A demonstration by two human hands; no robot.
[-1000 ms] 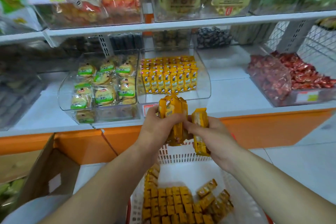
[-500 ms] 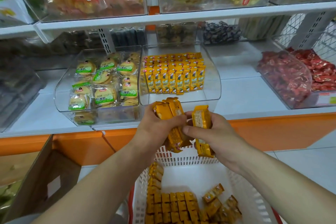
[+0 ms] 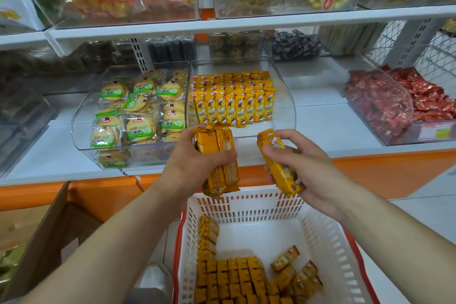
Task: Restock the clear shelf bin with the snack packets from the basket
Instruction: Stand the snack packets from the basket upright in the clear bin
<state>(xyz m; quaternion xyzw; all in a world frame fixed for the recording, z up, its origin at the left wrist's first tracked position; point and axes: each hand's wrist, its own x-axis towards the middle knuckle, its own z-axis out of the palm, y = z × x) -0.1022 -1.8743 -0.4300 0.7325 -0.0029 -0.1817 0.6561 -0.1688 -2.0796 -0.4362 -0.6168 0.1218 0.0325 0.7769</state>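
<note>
My left hand [image 3: 195, 165] grips a stack of yellow snack packets [image 3: 218, 153] upright, just in front of the shelf edge. My right hand [image 3: 303, 168] holds a single yellow packet [image 3: 277, 168], a short gap to the right of the stack. The clear shelf bin [image 3: 286, 111] sits right behind both hands, with rows of the same yellow packets [image 3: 234, 99] standing in its back half. Below my hands stands the white basket [image 3: 249, 202], with several yellow packets [image 3: 237, 276] lying in rows and a few loose ones at the right.
A clear bin of green-labelled round biscuits [image 3: 138, 111] stands left of the target bin. A bin of red-wrapped sweets [image 3: 394, 99] is at the right. An upper shelf [image 3: 246, 23] overhangs the bins. An open cardboard box [image 3: 37, 242] is on the floor at left.
My right hand has drawn the single packet away to the right of the stack in my left hand. Both hands have risen slightly toward the bin.
</note>
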